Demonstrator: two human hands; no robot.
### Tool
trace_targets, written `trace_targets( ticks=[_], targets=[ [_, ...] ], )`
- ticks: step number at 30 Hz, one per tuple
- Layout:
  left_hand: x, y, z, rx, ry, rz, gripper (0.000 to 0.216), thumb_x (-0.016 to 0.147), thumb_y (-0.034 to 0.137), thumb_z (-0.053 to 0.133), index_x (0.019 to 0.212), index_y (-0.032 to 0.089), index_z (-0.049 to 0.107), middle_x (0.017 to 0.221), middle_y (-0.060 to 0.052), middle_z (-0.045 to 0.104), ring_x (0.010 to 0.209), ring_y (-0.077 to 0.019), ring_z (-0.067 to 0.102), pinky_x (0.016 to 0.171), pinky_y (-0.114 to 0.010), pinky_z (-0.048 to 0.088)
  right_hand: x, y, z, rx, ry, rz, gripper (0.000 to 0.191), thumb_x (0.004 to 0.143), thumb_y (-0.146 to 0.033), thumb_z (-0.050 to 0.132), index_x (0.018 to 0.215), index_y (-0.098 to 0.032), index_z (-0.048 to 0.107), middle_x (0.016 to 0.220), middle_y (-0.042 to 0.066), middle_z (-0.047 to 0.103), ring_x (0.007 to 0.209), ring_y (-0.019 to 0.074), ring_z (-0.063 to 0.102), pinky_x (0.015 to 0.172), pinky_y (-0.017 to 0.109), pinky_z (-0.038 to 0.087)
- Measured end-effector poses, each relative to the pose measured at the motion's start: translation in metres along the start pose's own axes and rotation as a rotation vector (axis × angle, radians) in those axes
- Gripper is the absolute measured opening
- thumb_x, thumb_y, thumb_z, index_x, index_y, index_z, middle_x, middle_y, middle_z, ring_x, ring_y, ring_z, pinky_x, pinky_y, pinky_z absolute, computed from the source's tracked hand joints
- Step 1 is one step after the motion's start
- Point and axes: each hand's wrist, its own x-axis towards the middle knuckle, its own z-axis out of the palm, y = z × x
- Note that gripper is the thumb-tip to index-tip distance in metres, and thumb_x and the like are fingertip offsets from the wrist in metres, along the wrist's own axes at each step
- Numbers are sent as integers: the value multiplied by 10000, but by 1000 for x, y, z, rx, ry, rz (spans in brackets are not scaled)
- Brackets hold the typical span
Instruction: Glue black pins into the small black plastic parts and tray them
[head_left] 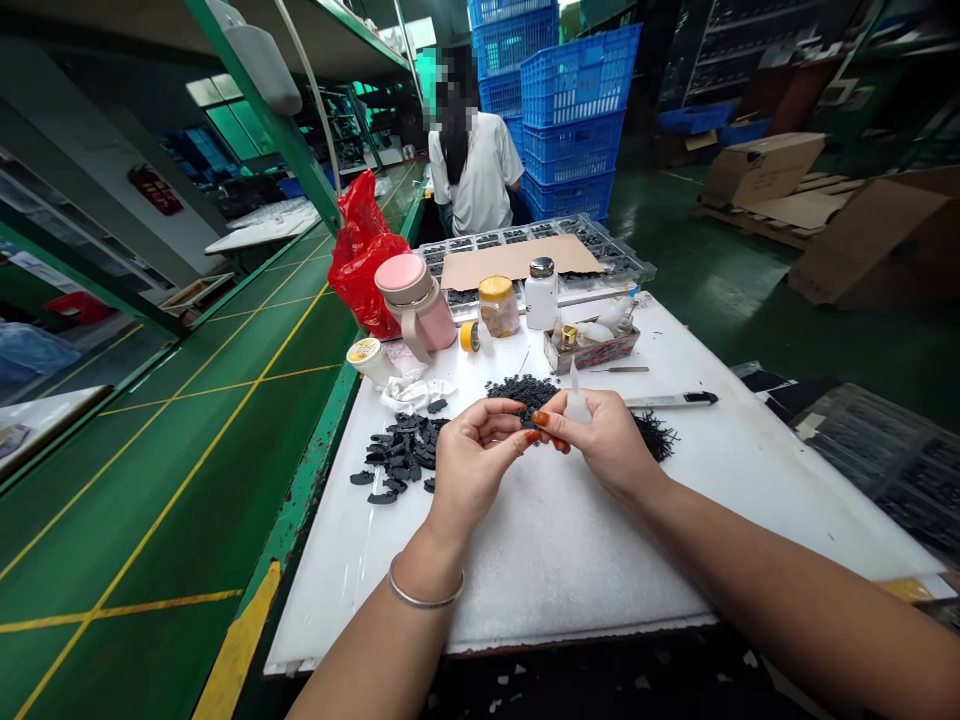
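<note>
My left hand (472, 450) and my right hand (604, 435) meet above the white work board (562, 540). Between their fingertips sits a small black part (528, 424), pinched from both sides. My right hand also wraps a small clear squeeze bottle (576, 398) with its pointed tip upward. A pile of curved black plastic pieces (401, 455) lies just left of my left hand. Behind the hands is a heap of tiny black parts (521, 390), and another dark heap (656, 435) lies to the right.
At the board's far edge stand a pink mug (417, 300), a yellow-lidded jar (498, 305), a white bottle (541, 293), tape rolls (469, 336) and a small box (591, 350). A utility knife (671, 400) lies to the right. A person in white (474, 170) sits beyond, by blue crates (574, 120).
</note>
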Motion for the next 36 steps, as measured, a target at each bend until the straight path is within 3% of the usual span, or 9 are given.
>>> trace_targets(
  ticks=[14,20,29,33,36],
  targets=[
    [3,-2,-7,33,25,-31,346,681,275,789,947,102,651,727,-63,691,615,-134,623,549,-193,500,2,5,-2,-116,-13,-84,236,763,-350,689,682,-133,643,592,6,604,527,104,516,503,209,406],
    [5,4,-10,132,48,-77,411,656,301,795,979,98,642,703,-66,683,587,-134,592,542,-206,486,2,4,0,-223,12,-114,134,787,-297,635,733,-177,660,644,12,645,593,144,567,586,253,446],
    [14,-3,-18,296,5,-29,544,612,461,795,994,105,642,705,-73,682,607,-171,584,571,-264,507,6,8,0,-283,57,-184,135,744,-318,646,641,-234,672,566,-7,609,542,171,556,478,275,398],
    [18,-5,-20,341,19,-59,694,566,559,778,1062,101,620,790,-107,705,718,-228,641,623,-290,536,13,-2,-13,-253,184,-239,138,701,-295,662,593,-209,650,532,6,588,519,176,541,484,286,399],
    [20,-9,-22,409,46,-60,771,567,610,750,1137,113,597,839,-105,710,762,-234,653,679,-301,551,13,-29,-44,-164,346,-297,159,705,-311,660,609,-188,624,542,2,579,530,160,536,506,270,415]
  ],
)
